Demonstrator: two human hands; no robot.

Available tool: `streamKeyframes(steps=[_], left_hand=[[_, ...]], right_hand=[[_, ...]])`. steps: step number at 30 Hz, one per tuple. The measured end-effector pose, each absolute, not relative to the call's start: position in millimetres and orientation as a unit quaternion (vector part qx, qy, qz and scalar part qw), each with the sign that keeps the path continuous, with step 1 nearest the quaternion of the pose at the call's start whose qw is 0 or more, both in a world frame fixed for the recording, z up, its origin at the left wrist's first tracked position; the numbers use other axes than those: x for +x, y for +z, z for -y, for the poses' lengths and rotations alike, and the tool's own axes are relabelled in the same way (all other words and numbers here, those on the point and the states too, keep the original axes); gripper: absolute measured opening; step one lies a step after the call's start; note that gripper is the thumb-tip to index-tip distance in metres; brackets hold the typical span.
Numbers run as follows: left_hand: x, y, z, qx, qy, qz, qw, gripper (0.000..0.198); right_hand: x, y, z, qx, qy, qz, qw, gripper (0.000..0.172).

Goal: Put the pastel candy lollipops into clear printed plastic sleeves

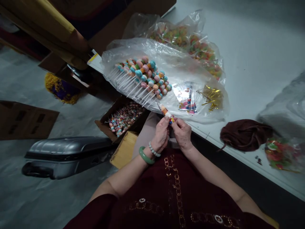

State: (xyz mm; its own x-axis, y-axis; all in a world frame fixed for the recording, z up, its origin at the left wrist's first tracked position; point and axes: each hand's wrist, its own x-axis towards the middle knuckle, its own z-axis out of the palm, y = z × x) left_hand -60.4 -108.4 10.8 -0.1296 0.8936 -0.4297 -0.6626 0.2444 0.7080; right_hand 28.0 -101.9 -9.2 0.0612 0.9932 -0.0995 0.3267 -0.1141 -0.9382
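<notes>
Just off the table edge, my left hand (161, 133) is closed around a candy skewer (165, 110) in a clear wrapper with coloured print at its lower end. My right hand (182, 133) pinches that printed end from the other side. Beyond them, a heap of candy skewers (145, 74) with pastel sweets and white sticks lies on a plastic sheet (176, 70). Flat printed wrappers (187, 98) rest to the right of the heap. Beside those is a small bunch of gold twist ties (212, 97).
Bags of gummy sweets (181, 36) lie at the back of the white table (257, 54). A dark brown cloth (245, 135) and another sweet bag (281, 152) are at right. Below left stand a carton of wrapped skewers (126, 119) and a grey suitcase (69, 152). Another person's arm (78, 43) shows upper left.
</notes>
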Motion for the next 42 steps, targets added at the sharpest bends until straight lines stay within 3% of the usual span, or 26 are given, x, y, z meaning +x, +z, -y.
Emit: streamKeyframes(steps=[3, 6, 10, 13, 27, 33, 39, 42], left_hand=[[-65, 7, 110, 0.202, 0.596, -0.503, 0.593, 0.034], [-72, 0, 116, 0.341, 0.562, -0.603, 0.452, 0.026], [-81, -6, 122, 0.542, 0.484, -0.630, 0.274, 0.009], [-87, -7, 121, 0.604, 0.446, -0.639, 0.168, 0.012], [-96, -13, 117, 0.739, 0.348, -0.568, -0.097, 0.016], [-90, -15, 121, 0.759, 0.411, -0.503, -0.037, 0.019], [-91, -20, 125, 0.638, 0.457, -0.595, 0.174, 0.009], [-93, -23, 124, 0.539, 0.473, -0.643, 0.267, 0.014]], right_hand=[[31, -12, 98, -0.633, 0.401, 0.537, 0.388, 0.031], [33, -14, 95, -0.634, 0.402, 0.531, 0.392, 0.027], [34, -11, 98, -0.587, 0.473, 0.525, 0.395, 0.018], [36, -4, 102, -0.552, 0.533, 0.511, 0.387, 0.012], [40, 3, 112, -0.546, 0.590, 0.464, 0.372, 0.011], [34, 3, 106, -0.537, 0.565, 0.469, 0.415, 0.011], [30, -1, 101, -0.480, 0.692, 0.346, 0.413, 0.015], [36, 0, 106, -0.473, 0.710, 0.363, 0.375, 0.016]])
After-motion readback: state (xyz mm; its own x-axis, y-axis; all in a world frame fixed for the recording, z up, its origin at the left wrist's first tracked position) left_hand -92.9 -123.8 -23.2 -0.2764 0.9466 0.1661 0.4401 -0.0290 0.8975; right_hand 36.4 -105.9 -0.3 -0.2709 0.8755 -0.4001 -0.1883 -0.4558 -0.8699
